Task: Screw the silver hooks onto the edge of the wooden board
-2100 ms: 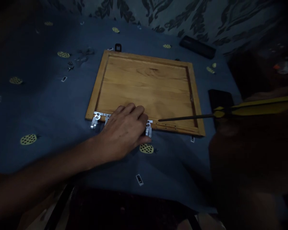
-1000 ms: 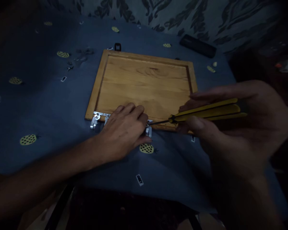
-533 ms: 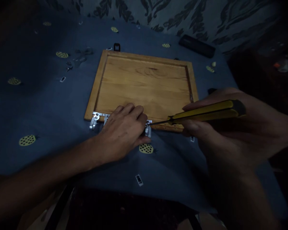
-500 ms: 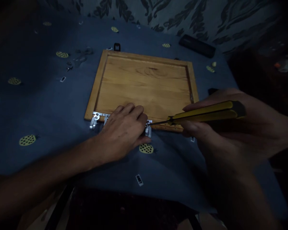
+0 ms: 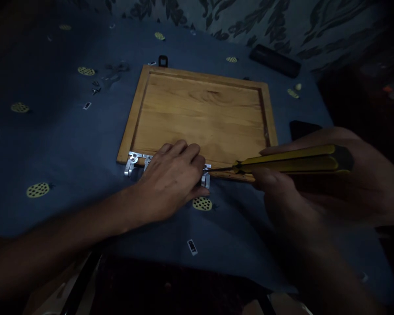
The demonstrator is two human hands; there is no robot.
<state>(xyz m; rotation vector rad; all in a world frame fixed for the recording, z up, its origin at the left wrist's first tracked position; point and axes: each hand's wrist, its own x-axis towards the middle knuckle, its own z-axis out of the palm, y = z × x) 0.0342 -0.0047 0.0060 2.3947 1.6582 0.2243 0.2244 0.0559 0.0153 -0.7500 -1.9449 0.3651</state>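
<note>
A wooden framed panel (image 5: 200,113) lies flat, with silver metal hinges (image 5: 130,164) along its near edge. My left hand (image 5: 172,179) rests over that edge, its fingers curled and its thumb beside the right-hand metal hinge (image 5: 205,179). It appears to grip this hinge, though the fingertips are hidden. My right hand (image 5: 318,183) is closed around the yellow-and-black handle of a screwdriver (image 5: 289,159). The screwdriver lies nearly level, its thin shaft pointing left. Its tip meets the right-hand hinge next to my left fingers; the exact contact is too dark to make out.
Blue cloth with pineapple prints (image 5: 65,144) covers the table. Small metal screws (image 5: 96,89) and blurry transparent items (image 5: 114,72) lie at the left. A dark cylinder-like object (image 5: 275,60) sits at the back right, and a black flat object (image 5: 304,129) lies beyond my right hand.
The view has shifted slightly. My right hand and the screwdriver handle sit a little further right, with the black flat object showing more. My left hand keeps its place on the edge.
</note>
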